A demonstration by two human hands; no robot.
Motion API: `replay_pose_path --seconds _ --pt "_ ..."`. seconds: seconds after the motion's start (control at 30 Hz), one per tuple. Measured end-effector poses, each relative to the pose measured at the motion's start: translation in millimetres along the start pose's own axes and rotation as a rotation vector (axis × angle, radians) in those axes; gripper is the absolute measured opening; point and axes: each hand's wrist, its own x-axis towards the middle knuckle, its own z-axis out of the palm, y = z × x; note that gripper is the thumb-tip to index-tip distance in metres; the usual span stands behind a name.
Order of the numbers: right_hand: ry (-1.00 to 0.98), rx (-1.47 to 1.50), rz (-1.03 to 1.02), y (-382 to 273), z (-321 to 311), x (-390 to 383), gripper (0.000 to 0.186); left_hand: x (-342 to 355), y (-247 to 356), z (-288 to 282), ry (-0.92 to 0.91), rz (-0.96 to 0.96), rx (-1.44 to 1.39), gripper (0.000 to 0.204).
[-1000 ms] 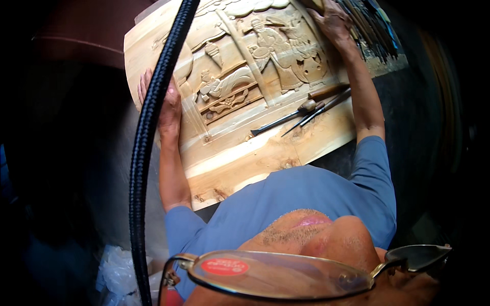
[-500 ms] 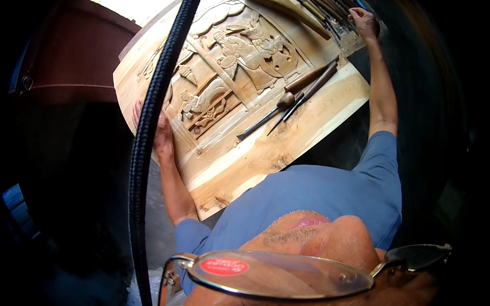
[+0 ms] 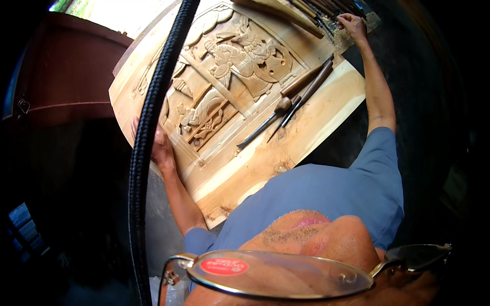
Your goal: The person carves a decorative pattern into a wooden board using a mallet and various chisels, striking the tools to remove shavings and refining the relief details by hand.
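Reaching right hand (image 3: 353, 26): a second ago it was up by the bent bar of wood, and now it is beside the tool pile, so only the left hand seems to steady the board.
Right fingers: curled in, tips close to the thumb; I can't tell if they hold anything.
Left hand (image 3: 162, 148): resting on the board's left side; the black cord (image 3: 158, 86) hides most of its fingers, so I can't tell how wide they are.
Carved board (image 3: 245, 166): tilted in front of the person's tummy, with little figures cut in it.
Loose tools (image 3: 317, 81): lying on the board's plain right part.
Bent bar of wood (image 3: 280, 14): along the far edge.
Tool pile (image 3: 326, 9): past the board's top right.
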Motion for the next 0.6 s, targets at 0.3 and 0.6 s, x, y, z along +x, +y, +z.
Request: replay_pose_path --seconds 0.3,0.6 --pt "-0.033 -0.117 0.122 -49 28 -9 0.02 -2 7 -11 -0.012 -0.039 -0.065 0.039" --pt "-0.051 -0.208 -0.037 -121 62 5 0.03 8 10 -14 -0.03 -0.026 -0.013 0.036"
